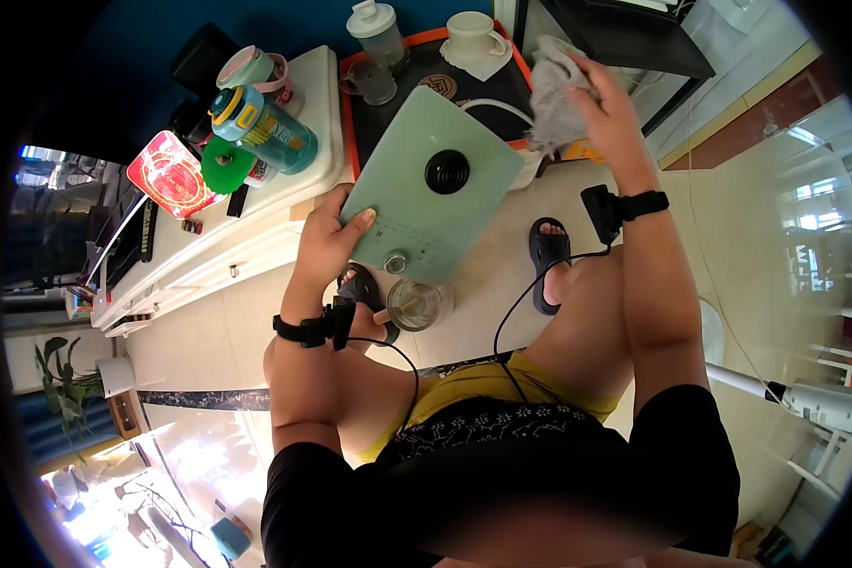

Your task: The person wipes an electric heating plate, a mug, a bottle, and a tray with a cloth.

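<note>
My left hand (331, 231) grips the near left edge of a pale green electric appliance base (405, 177), thumb on top. This flat base is held tilted, with a round black coupling (447, 172) and a silver knob (395, 263) on its face. A grey cloth (557, 99) is bunched in my right hand (605, 113), to the right of the base and apart from it. Below the base's near edge is a glass vessel (415, 305) with a wooden handle; what it rests on is hard to tell.
Behind the base, an orange-rimmed black tray (419, 106) bears a white cup (472, 39), a shaker bottle (376, 32) and a glass mug (373, 82). A blue bottle (277, 135) and a red tin (170, 174) stand left. A black-framed stand (632, 42) is at right.
</note>
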### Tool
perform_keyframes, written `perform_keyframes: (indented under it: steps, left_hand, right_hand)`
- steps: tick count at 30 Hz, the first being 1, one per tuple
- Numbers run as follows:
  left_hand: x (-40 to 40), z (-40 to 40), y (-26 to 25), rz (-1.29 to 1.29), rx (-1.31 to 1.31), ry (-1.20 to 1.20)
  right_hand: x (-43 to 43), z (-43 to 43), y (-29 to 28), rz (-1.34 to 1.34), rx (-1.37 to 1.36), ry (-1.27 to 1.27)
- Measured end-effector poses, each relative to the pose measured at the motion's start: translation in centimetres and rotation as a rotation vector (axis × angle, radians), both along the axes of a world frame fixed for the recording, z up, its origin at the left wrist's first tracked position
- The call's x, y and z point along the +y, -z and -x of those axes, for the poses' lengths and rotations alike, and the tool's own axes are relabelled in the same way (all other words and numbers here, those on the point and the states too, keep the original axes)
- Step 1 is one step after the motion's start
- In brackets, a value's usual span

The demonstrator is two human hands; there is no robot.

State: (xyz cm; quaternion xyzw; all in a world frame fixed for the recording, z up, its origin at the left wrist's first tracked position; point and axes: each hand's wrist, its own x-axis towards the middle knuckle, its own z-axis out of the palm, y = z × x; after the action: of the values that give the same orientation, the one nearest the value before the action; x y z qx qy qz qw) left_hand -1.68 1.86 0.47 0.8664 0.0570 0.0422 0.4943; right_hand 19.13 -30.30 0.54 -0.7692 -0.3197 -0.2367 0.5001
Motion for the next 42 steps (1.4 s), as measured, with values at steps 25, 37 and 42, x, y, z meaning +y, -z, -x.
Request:
perform_keyframes:
  steps: [25, 37, 42]
  left_hand:
    - [0.0, -1.1, -0.8, 0.862, -0.161, -0.329]
    - [2.2, 0.2, -2.5, 1.022, -0.195, -0.205]
    - [4.2, 1.4, -3.8, 0.963, -0.268, -0.192]
  right_hand:
    - [6.0, 4.8, -1.9, -0.460, 1.137, -0.426]
    - [4.6, 4.5, -2.1, -0.363, 1.203, -0.590]
    - [1.5, 1.9, -0.7, -0.172, 1.087, -0.564]
